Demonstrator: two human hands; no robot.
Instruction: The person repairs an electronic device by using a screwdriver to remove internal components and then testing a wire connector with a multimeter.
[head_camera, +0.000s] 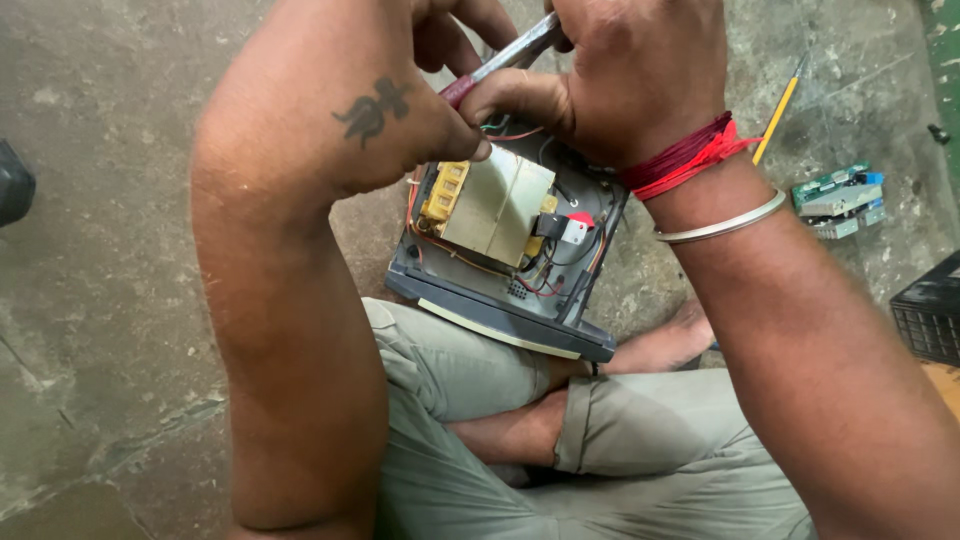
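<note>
An opened grey electrical unit (520, 305) rests tilted against my crossed legs. Inside it sit a large transformer (495, 205) with yellow ends, red and black wires, and a small red and white part (577, 225). My left hand (400, 90) grips the red handle of a metal tool (500, 60) above the unit's top edge. My right hand (620, 70) is closed around the same tool's metal end, its fingertips over the wires. Red thread and a metal bangle circle my right wrist.
I sit on a stained concrete floor (110, 250). A yellow-handled screwdriver (780, 108) lies at the upper right, a green circuit board (838, 198) beside it. A black crate (930, 318) stands at the right edge, a dark object (14, 182) at the left edge.
</note>
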